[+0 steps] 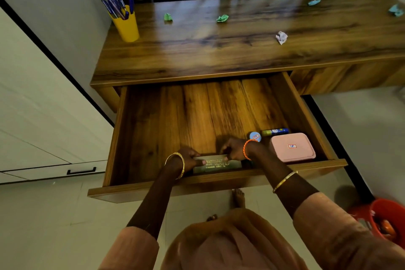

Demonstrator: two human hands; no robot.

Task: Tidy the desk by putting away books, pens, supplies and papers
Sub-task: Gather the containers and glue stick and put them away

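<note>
Much of the flat grey-green booklet with printed lettering (215, 165) is hidden — its near edge drops behind the front wall of the open wooden drawer (219, 184), and its ends are covered by the two hands, so its full outline cannot be made out. The lettering reads upside down and is only partly legible. It lies low at the front of the drawer, tilted up along its far edge.

The left hand (189, 158) grips the booklet's left end, fingers curled over the top edge and thumb pressed on the face. The right hand (233, 151) pinches the right end with curled fingers.

Just right of the right hand sit a round pale-blue tin (255, 137), a yellow-and-blue glue stick (275, 131) lying on its side, and a pink rounded plastic box (292, 147) — all in the drawer's right front corner.

On the wooden desk top (219, 50) stand a yellow cup of blue pens (126, 25) and several crumpled paper balls, green (222, 18), white (281, 37) and pale blue (313, 2).
</note>
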